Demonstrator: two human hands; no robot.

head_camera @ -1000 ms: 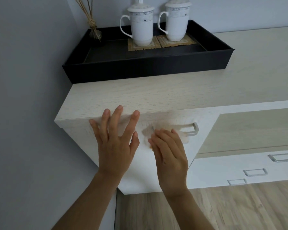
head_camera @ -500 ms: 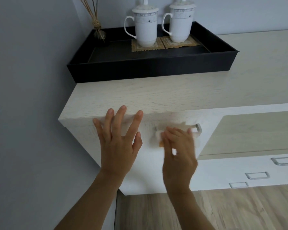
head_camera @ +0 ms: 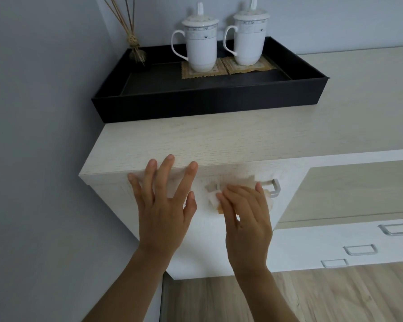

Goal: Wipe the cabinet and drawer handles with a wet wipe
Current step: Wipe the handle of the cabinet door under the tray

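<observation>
A pale wood cabinet (head_camera: 219, 140) stands against the grey wall. Its top drawer carries a silver bar handle (head_camera: 274, 187), of which only the right end shows. My right hand (head_camera: 244, 214) presses a white wet wipe (head_camera: 236, 182) over the rest of that handle, fingers curled on it. My left hand (head_camera: 165, 203) lies flat and spread on the drawer front, fingertips at the top edge, holding nothing. Further silver handles (head_camera: 397, 229) sit on the lower white drawers at the right.
A black tray (head_camera: 207, 105) on the cabinet top holds two lidded white mugs (head_camera: 199, 43) on woven coasters and a bundle of reed sticks (head_camera: 132, 40). The grey wall closes in on the left. Wood flooring (head_camera: 312, 296) lies below.
My right hand slid the wipe right along the handle, then back toward the left. My left hand stayed flat on the drawer front. The view shifted slightly.
</observation>
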